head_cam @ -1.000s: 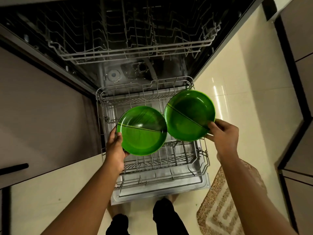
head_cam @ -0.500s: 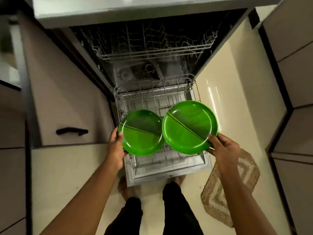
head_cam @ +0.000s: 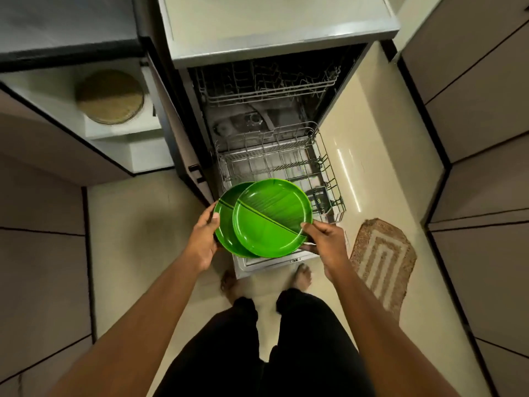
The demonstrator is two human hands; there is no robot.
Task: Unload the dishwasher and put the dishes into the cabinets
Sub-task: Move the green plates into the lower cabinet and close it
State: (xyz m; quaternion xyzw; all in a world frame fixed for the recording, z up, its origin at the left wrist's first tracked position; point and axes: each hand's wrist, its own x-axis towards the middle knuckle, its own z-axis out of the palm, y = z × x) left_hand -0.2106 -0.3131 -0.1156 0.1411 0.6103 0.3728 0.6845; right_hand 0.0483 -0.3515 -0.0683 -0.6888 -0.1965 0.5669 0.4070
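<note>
Hands [head_cam: 264, 239] gripping overlapped green plates [head_cam: 272, 217]

We can read no text, label, brand or number anywhere here. On the front edge of the dishwasher door [head_cam: 296, 260] we make out a small dark mark, but it is too small and blurred for us to say whether it is lettering. The two green plates [head_cam: 272, 219] bear only a raised dividing line, no writing. The floor mat [head_cam: 382, 263] shows a woven pattern of nested bands, not a sign.
</note>
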